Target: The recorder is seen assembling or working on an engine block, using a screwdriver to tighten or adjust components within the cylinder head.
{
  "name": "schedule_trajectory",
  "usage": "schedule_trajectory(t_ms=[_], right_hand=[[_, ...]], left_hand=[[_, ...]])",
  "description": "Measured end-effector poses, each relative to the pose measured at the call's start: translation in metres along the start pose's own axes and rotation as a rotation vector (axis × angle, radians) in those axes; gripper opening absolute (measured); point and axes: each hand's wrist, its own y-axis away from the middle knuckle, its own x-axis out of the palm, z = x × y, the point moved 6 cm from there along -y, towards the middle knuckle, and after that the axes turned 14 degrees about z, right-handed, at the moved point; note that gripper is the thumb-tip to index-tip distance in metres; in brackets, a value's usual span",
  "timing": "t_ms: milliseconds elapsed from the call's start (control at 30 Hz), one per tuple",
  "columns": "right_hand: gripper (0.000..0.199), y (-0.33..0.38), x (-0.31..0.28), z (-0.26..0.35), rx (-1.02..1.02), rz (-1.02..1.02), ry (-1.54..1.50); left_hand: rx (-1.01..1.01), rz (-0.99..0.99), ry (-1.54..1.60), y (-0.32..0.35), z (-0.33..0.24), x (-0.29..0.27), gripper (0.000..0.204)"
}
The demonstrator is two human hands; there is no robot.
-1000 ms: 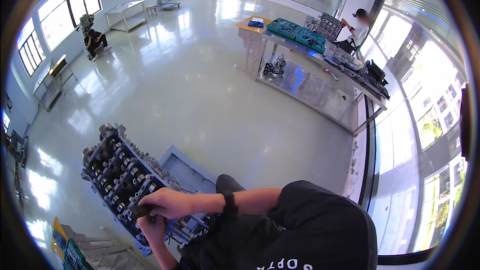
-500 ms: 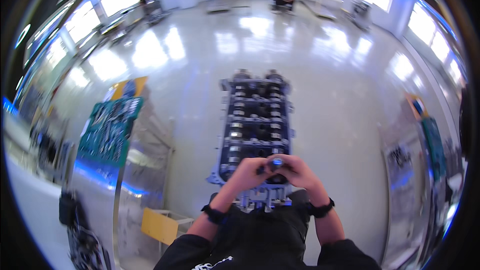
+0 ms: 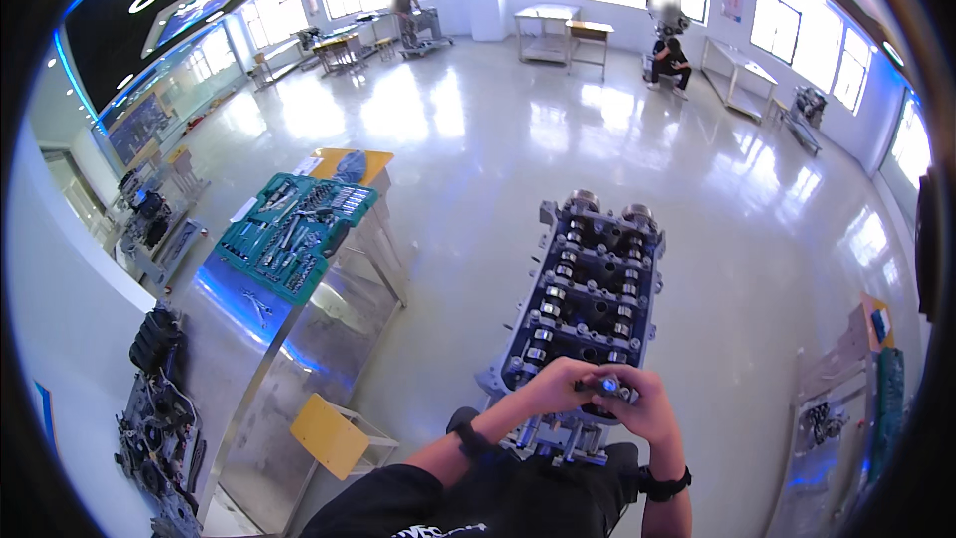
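We're pinching a dark, bright-ended tool (image 3: 609,387) with the fingers of our left hand (image 3: 558,386) and right hand (image 3: 653,406) over the engine (image 3: 597,289), probably two-handed for steadiness, though its lower end is hidden, while the socket case (image 3: 294,229) is lying open on the counter (image 3: 214,339).

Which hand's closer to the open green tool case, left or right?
Left. The left hand is over the near end of the engine part, right of the tool case; the right hand is beside it, farther right.
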Motion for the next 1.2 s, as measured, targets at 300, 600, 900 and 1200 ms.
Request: schedule_trajectory(t_ms=[300, 600, 900, 1200], right_hand=[[0.039, -0.007, -0.003, -0.011, 0.074, -0.223, -0.033], [0.042, -0.014, -0.009, 0.015, -0.038, -0.018, -0.078], [0.04, -0.011, -0.008, 0.004, 0.019, -0.075, 0.134], [0.047, -0.005, -0.004, 0.005, 0.078, -0.216, -0.033]], left_hand=[[0.1, -0.074, -0.212, 0.0, -0.01, -0.006, 0.025], [0.075, -0.022, -0.239, -0.001, -0.007, -0.006, 0.034], [0.043, -0.013, -0.128, 0.001, -0.009, -0.007, 0.033], [0.063, -0.052, -0.169, 0.005, -0.019, -0.009, 0.023]])
